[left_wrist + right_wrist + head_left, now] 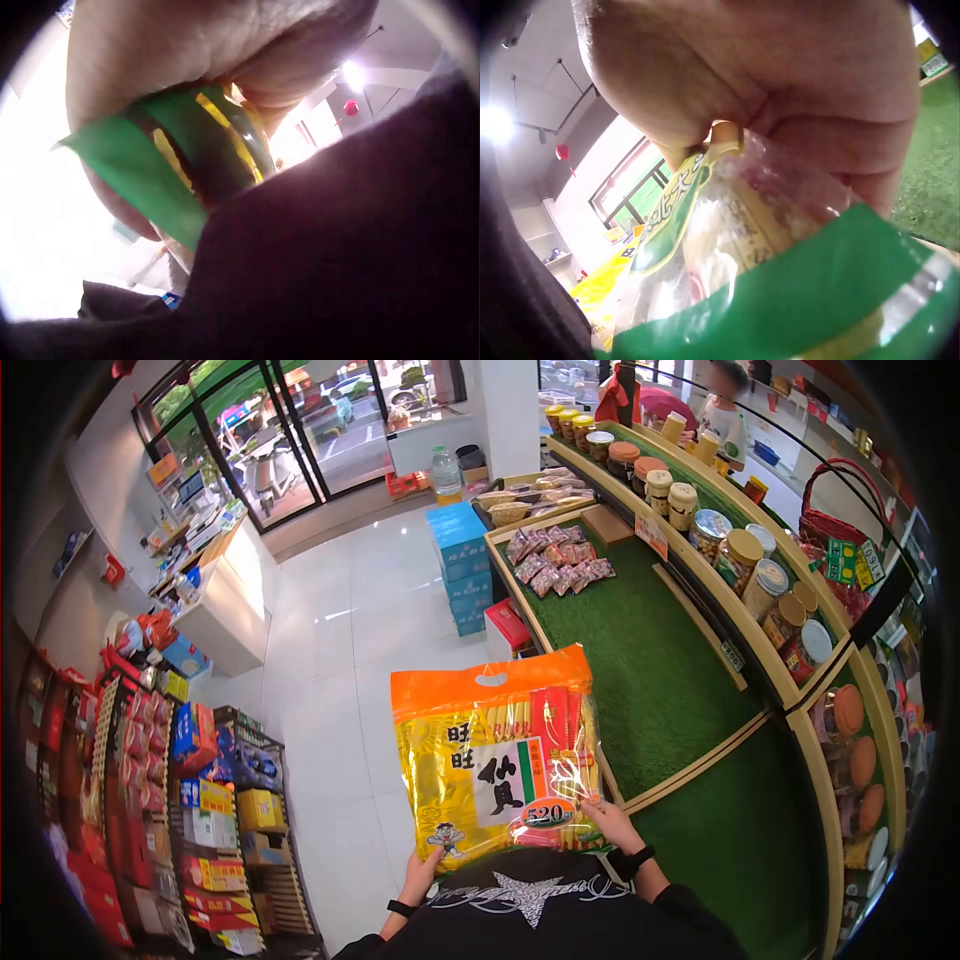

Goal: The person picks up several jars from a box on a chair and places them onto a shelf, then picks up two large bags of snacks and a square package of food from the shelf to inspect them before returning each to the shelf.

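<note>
A large yellow bag of rice crackers stands in front of the person's chest in the head view, its orange top with a handle cut-out facing up. The left hand grips its lower left corner, thumb on the front. At the lower right edge, the right hand holds the bag the same way. In the left wrist view the left hand is close up round the green bag edge. Clear film and a green band lie under the right hand in the right wrist view.
A display stand with green turf is on the right, bearing small packets and edged by jars. Blue boxes are stacked at its far corner. Snack shelves line the left, before a white counter.
</note>
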